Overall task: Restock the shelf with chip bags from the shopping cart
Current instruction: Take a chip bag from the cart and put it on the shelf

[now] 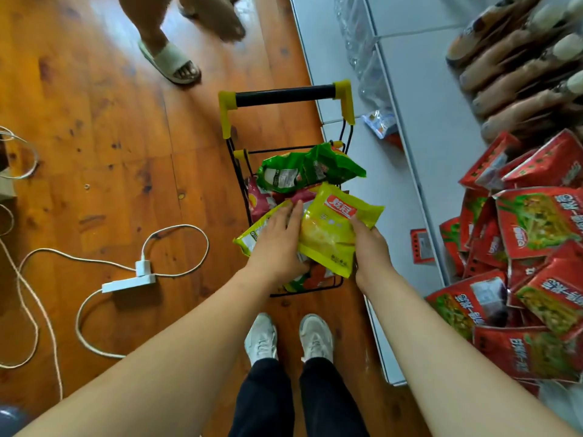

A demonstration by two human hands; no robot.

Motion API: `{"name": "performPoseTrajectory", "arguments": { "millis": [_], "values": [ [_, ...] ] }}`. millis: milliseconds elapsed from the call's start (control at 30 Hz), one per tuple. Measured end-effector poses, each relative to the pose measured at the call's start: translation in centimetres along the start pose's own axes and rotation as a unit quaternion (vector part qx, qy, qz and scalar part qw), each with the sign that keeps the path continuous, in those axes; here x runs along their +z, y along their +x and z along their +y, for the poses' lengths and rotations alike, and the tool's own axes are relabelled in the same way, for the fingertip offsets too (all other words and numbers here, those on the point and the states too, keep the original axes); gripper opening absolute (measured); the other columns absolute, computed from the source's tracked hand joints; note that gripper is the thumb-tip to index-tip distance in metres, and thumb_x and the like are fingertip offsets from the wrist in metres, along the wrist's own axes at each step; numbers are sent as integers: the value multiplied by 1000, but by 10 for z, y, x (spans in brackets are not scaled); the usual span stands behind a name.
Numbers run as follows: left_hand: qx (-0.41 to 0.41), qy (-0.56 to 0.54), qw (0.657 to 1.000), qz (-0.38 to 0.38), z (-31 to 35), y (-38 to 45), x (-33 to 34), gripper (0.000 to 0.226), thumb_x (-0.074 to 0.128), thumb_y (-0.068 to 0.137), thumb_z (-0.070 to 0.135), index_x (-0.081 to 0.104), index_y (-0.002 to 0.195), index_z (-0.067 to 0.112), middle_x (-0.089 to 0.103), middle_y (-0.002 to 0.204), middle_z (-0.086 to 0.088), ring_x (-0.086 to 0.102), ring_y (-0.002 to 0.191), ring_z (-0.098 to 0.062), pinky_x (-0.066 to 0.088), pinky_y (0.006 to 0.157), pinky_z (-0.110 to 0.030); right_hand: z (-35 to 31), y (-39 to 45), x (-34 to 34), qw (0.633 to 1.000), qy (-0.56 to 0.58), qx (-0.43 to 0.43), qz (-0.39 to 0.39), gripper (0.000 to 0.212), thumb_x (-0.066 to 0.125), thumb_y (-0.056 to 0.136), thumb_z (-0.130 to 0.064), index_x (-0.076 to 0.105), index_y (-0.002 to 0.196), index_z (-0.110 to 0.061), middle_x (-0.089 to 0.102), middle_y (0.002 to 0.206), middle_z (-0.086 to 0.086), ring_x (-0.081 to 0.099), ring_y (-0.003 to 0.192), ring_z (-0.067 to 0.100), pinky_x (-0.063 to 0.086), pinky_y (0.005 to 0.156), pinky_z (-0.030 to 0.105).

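Note:
A small black wire shopping cart [285,95] with a yellow-cornered handle stands on the floor in front of me, filled with chip bags. My right hand [370,247] grips the right edge of a yellow chip bag [334,228] lifted above the cart. My left hand [279,244] lies flat, fingers straight, on a second yellow bag [252,236] and touches the lifted bag's left edge. Green bags [303,170] and a pink bag [262,201] lie deeper in the cart. The white shelf [432,127] rises on the right.
Red snack bags [536,247] are piled on the shelf at right, brown packets [517,70] above them. Another person's sandalled foot [172,63] stands beyond the cart. A white power strip [129,283] and cables lie on the wooden floor at left. My shoes [288,337] are below the cart.

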State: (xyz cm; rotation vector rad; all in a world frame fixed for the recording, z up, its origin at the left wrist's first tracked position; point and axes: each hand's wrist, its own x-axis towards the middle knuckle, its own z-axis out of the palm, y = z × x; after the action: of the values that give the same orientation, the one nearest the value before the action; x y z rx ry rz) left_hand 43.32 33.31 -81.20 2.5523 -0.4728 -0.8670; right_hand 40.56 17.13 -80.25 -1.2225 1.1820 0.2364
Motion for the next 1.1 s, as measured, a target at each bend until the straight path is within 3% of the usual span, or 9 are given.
{"name": "performPoseTrajectory", "arguments": {
  "millis": [133,200,300,500,600,700,900,1000,1100],
  "values": [
    [-3,-37,999,40,-3,6,-1,125,83,67,36,0,158,14,19,161,-9,17,149,-27,27,119,-42,-6,11,0,999,-17,-10,-44,18,61,95,-36,65,103,-21,73,93,-2,70,71,8,53,53,20],
    [-7,-72,996,49,-6,9,-3,125,83,66,30,1,158,14,24,159,-9,21,148,-26,29,118,-40,-10,13,0,997,-32,-20,-60,17,62,94,-36,67,94,-20,74,98,1,72,75,10,57,64,24],
    [-4,-98,994,54,-9,10,-6,126,83,65,25,-1,158,16,27,156,-7,23,146,-23,28,116,-34,-14,14,1,995,-53,-36,-83,22,65,89,-43,69,93,-21,75,105,4,71,97,23,55,93,46],
    [-3,-114,990,77,-11,10,-13,128,86,67,32,-4,158,23,34,150,-2,29,139,-19,34,110,-36,-20,7,-1,993,-27,-36,-112,20,65,88,-43,71,91,-24,76,102,1,70,102,26,51,98,53],
    [-22,-150,985,85,-18,14,-20,132,88,59,31,-1,157,26,43,146,-3,38,136,-20,45,106,-41,-28,-1,-2,991,34,-21,-124,17,55,98,-33,64,101,-18,73,105,6,69,99,27,51,98,53],
    [-57,-236,967,76,-26,13,-30,128,82,57,32,3,157,28,42,147,-1,45,134,-19,50,103,-44,-34,-3,-7,984,121,-2,-133,35,49,101,-32,58,125,-9,69,118,15,67,108,32,50,98,54],
    [-95,-451,886,57,-22,-1,-58,69,73,85,11,37,142,28,62,106,7,66,88,0,52,62,-8,-34,-5,-20,958,214,74,-177,40,37,103,-38,63,120,-12,76,98,11,75,83,24,62,70,43],
    [-115,-563,818,-15,-18,-4,-66,37,65,84,26,57,120,28,70,98,0,68,85,-17,57,69,-21,-28,-6,-16,956,194,90,-201,43,36,104,-40,66,112,-11,77,94,11,75,81,22,62,71,41],
    [-167,-664,725,-82,-14,-10,-65,30,56,78,35,64,98,13,64,96,-14,66,89,-29,55,91,-40,-20,-10,-3,963,137,76,-217,42,43,101,-39,61,126,-10,73,110,14,73,89,24,61,63,36]
  ]
}}
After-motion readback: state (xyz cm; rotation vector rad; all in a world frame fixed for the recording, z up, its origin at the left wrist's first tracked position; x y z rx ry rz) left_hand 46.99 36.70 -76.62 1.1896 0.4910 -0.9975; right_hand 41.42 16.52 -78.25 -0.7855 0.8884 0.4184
